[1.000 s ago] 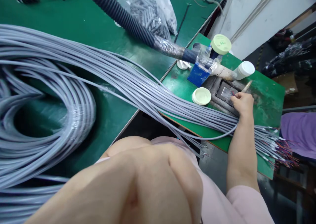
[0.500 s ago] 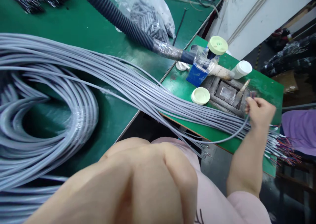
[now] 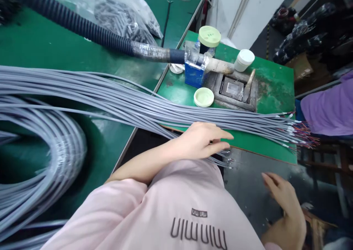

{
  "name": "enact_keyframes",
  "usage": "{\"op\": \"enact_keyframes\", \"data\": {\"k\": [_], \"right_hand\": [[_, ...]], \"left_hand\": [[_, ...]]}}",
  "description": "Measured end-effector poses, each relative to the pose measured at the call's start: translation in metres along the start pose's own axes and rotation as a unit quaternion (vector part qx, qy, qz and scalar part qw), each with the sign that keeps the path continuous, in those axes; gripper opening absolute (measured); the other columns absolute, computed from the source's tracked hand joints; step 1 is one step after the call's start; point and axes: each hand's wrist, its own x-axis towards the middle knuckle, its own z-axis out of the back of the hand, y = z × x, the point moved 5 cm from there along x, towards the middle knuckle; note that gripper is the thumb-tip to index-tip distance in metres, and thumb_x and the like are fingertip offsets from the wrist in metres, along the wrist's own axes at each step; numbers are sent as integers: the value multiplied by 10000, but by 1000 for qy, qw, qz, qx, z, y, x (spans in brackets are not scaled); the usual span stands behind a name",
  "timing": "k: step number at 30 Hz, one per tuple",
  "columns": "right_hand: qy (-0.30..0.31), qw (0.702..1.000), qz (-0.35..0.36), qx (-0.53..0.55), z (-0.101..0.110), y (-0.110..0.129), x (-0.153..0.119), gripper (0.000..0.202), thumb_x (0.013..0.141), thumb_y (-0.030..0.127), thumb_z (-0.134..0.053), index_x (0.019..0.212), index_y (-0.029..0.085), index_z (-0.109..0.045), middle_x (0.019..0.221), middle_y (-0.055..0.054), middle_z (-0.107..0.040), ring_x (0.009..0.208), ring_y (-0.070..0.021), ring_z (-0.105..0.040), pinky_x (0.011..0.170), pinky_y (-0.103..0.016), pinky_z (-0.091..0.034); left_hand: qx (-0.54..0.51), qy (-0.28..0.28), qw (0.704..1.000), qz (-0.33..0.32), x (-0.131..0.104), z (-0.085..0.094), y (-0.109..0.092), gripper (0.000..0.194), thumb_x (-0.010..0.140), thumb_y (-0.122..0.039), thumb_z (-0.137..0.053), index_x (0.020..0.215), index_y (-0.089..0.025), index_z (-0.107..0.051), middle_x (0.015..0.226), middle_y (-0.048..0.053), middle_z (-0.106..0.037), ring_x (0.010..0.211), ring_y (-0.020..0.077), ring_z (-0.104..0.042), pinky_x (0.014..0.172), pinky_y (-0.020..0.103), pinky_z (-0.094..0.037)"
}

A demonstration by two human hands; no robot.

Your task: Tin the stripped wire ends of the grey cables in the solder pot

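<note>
A long bundle of grey cables [image 3: 193, 114] runs across the green tables, its stripped ends with red and blue wires [image 3: 302, 134] at the right. My left hand [image 3: 202, 139] is at the bundle's near edge, with fingers and thumb stretched out and no cable visible in them. Just beyond its fingertips, a few shorter cable ends [image 3: 226, 161] stick out below the table edge. Away from the table, my right hand [image 3: 281, 191] hangs low over the floor, loosely open and apparently holding nothing.
Behind the bundle sits a solder pot [image 3: 234, 90] with a stick resting on it. A ribbed hose [image 3: 110, 38], a blue box [image 3: 194, 75], a shallow lid [image 3: 204, 97] and a white tub [image 3: 244, 60] surround it. Coiled cable [image 3: 66, 150] lies left. Another person's purple sleeve [image 3: 328, 108] shows at right.
My right hand has let go of the single grey cable near the solder pot and dropped below the table edge. My left hand moved from close to the camera to the bundle. The view shifted.
</note>
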Motion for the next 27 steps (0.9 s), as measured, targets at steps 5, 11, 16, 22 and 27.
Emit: {"op": "enact_keyframes", "data": {"k": [5, 11, 16, 22, 27], "right_hand": [[136, 979, 99, 114, -61, 49, 35, 384, 860, 516, -527, 1042, 228, -705, 947, -67, -755, 794, -233, -706, 739, -335, -545], [198, 946, 192, 171, -73, 115, 38, 319, 886, 441, -542, 1042, 210, -697, 950, -65, -740, 803, -210, -682, 739, -323, -523], [257, 917, 174, 250, -98, 122, 39, 278, 872, 377, -568, 1025, 185, -697, 778, -47, -721, 687, -183, -668, 662, -308, -532], [291, 850, 105, 427, -118, 122, 40, 312, 846, 412, -613, 1033, 173, -685, 747, -35, -708, 612, -145, -665, 598, -284, -553], [243, 789, 57, 561, -112, 109, 42, 381, 833, 490, -623, 1048, 177, -660, 786, -59, -722, 584, -153, -668, 536, -286, -542]], "left_hand": [[213, 82, 973, 20, 27, -60, 24, 352, 947, -309, -430, 1227, -133, -552, 933, 107, -719, 869, 228, -684, 720, 296, -490], [250, 62, 966, 24, 35, -79, 25, 386, 944, -338, -445, 1275, -139, -460, 974, 119, -704, 898, 247, -686, 710, 307, -495], [253, 82, 963, 45, 48, -80, 23, 374, 928, -368, -472, 1211, -123, -493, 880, 127, -711, 843, 269, -700, 690, 310, -501], [272, 94, 957, 38, 61, -79, 20, 314, 901, -340, -474, 1092, -110, -571, 792, 133, -712, 786, 308, -710, 666, 351, -511], [213, 157, 964, 23, 64, -79, 19, 194, 796, -313, -563, 852, -166, -677, 787, 90, -719, 768, 240, -690, 666, 291, -468]]}}
